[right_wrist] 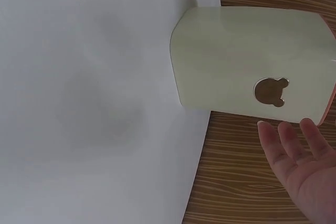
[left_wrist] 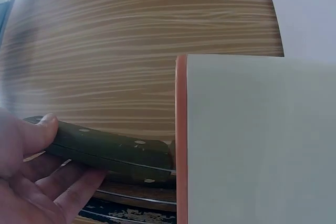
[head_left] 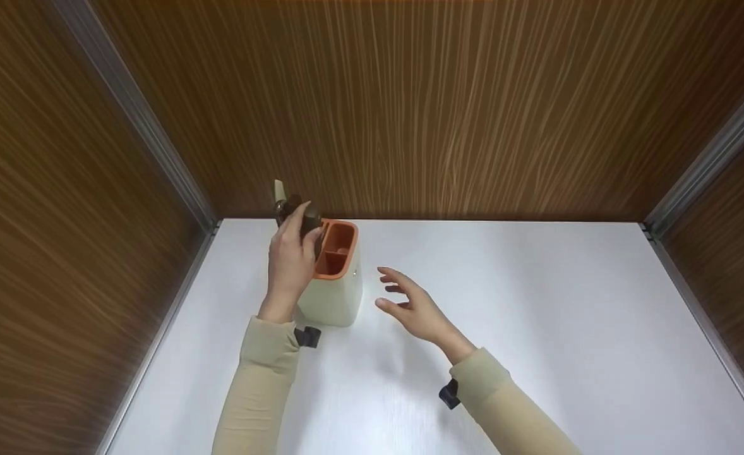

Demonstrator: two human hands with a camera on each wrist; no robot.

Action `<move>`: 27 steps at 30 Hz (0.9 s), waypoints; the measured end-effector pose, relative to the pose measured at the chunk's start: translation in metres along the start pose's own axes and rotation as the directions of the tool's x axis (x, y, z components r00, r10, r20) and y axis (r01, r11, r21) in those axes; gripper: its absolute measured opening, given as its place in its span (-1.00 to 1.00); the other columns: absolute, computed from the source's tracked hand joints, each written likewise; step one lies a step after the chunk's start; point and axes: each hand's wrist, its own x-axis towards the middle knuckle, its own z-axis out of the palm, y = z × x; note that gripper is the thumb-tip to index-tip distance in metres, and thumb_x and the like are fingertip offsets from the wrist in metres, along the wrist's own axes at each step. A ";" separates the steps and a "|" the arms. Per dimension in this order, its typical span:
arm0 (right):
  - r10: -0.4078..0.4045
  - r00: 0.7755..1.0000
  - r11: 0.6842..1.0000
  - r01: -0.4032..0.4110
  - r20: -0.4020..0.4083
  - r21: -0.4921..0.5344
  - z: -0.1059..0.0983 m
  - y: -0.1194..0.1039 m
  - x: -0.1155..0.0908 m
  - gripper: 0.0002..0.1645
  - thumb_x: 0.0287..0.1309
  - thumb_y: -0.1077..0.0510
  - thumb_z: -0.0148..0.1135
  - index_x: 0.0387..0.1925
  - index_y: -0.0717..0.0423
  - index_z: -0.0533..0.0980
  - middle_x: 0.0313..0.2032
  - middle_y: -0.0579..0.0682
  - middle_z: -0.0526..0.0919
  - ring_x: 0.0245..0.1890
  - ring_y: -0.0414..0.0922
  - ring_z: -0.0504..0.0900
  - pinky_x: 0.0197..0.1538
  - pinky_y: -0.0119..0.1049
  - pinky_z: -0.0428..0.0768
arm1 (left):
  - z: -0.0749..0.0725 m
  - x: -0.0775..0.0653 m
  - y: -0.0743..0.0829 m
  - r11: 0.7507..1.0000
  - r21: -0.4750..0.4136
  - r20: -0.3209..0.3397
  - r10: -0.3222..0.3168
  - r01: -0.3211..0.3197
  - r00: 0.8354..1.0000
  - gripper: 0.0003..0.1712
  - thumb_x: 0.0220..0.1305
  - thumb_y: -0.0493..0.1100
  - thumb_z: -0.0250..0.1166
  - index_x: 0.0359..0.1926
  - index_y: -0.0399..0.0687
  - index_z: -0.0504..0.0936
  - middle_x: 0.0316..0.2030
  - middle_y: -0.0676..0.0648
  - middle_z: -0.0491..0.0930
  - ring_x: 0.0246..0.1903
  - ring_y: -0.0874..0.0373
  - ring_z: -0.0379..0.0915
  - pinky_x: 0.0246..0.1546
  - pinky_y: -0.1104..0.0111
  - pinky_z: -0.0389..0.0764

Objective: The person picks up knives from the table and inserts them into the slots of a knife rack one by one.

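At the back left of the white table stands a cream knife block (head_left: 331,305) with an orange rim (head_left: 349,264) and open compartments. My left hand (head_left: 288,259) is over its left side, thumb and fingers round the dark green, riveted handle (left_wrist: 115,149) of a knife. The knife's blade is hidden behind the block's wall. Below it in the left wrist view, a brown handle (left_wrist: 139,194) and a dark, worn handle (left_wrist: 137,215) also stick out. My right hand (head_left: 417,313) hovers to the right of the block, fingers loosely bent, holding nothing.
A pale handle tip (head_left: 279,189) rises beyond my left hand. Wood-grain panels (head_left: 410,114) enclose the white table (head_left: 536,328) at the back and sides, joined by metal corner strips. A bear-shaped cutout (right_wrist: 270,92) marks the block's side.
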 end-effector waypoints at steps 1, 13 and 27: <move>0.001 1.000 1.000 -0.001 -0.001 0.000 0.000 0.000 0.000 -0.26 0.33 -0.01 0.23 0.45 0.00 0.22 0.29 0.11 0.38 0.25 0.10 0.41 0.14 0.05 0.52 | 0.000 0.000 0.000 1.000 0.015 -0.007 0.003 -0.003 1.000 -0.48 0.38 -0.31 0.21 0.33 -0.25 0.39 0.11 -0.26 0.53 0.10 -0.10 0.49 0.15 0.08 0.49; 0.024 1.000 1.000 -0.024 -0.008 -0.011 -0.005 -0.021 -0.008 -0.29 0.36 0.18 0.20 0.44 0.21 0.18 0.29 0.27 0.35 0.26 0.25 0.36 0.17 0.18 0.45 | -0.003 0.002 0.004 0.995 0.022 -0.143 0.104 -0.102 0.984 -0.60 0.31 -0.27 0.31 0.14 -0.30 0.58 -0.02 -0.23 0.62 -0.14 0.03 0.63 -0.11 0.28 0.66; 0.010 0.997 0.996 -0.016 -0.077 -0.086 -0.031 0.016 -0.023 -0.26 0.33 -0.01 0.23 0.46 -0.04 0.21 0.34 0.09 0.35 0.29 0.13 0.36 0.17 0.18 0.45 | -0.009 -0.021 0.003 0.981 0.089 -0.167 0.185 -0.172 0.968 -0.52 0.38 -0.14 0.26 0.24 -0.25 0.52 0.25 -0.22 0.45 0.24 -0.07 0.39 0.18 0.14 0.45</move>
